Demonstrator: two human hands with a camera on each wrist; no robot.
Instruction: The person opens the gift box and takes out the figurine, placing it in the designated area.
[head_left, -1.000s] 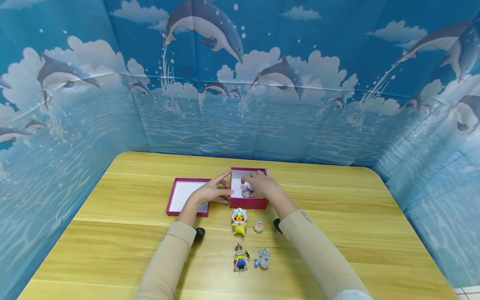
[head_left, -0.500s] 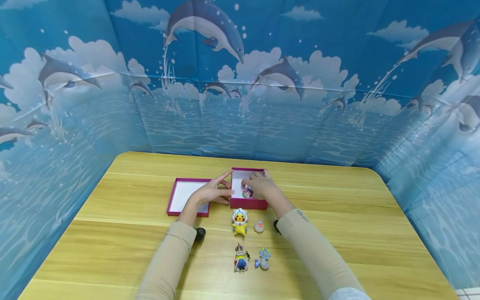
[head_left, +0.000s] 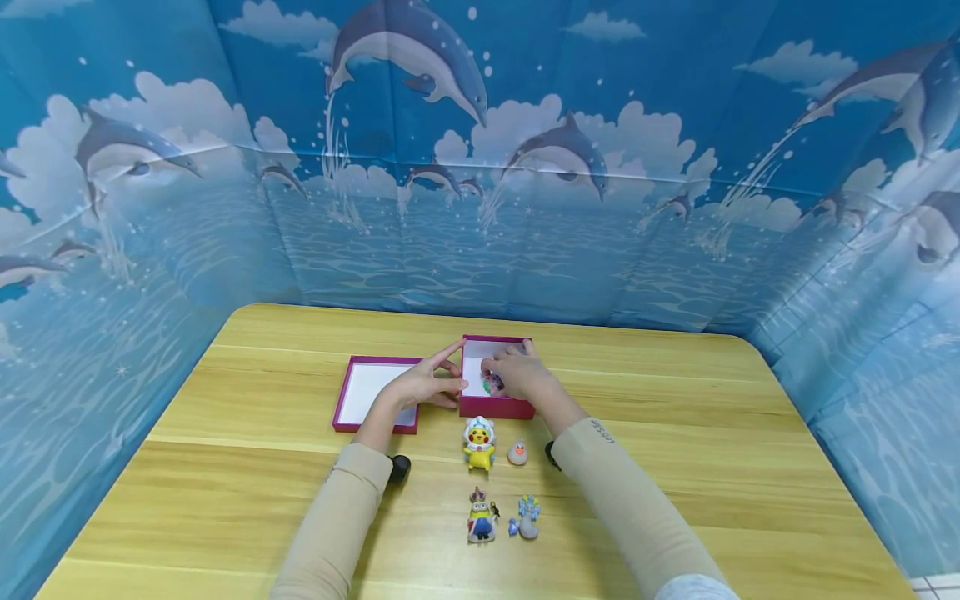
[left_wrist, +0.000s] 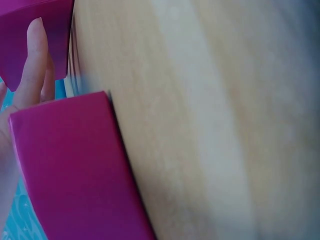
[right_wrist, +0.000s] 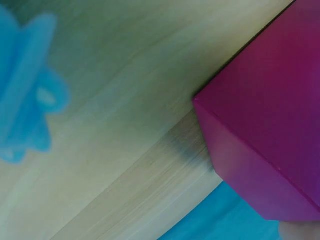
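My left hand (head_left: 423, 385) has its fingers extended against the left side of a magenta box (head_left: 495, 407) with a white inside. In the left wrist view a straight finger (left_wrist: 37, 55) lies along the box wall (left_wrist: 15, 50). My right hand (head_left: 525, 372) reaches down into the box. Its thumb and fingers pinch a small multicoloured toy figure (head_left: 491, 383) on the box floor, partly hidden by the hand. Of that hand, the right wrist view catches only a fingertip (right_wrist: 300, 231) at the box edge.
Left of the box lies its magenta-rimmed lid (head_left: 358, 371), white side up. Nearer me lie a yellow Pikachu figure (head_left: 478, 446), a grey duck (head_left: 517, 452), a crowned minion figure (head_left: 482, 521) and a blue-and-grey figure (head_left: 528, 521). A dolphin-print curtain (head_left: 480, 250) surrounds the table.
The right hand's fingers have shifted slightly and closed in around the small figure inside the box. My left hand and the figures on the table have stayed in place.
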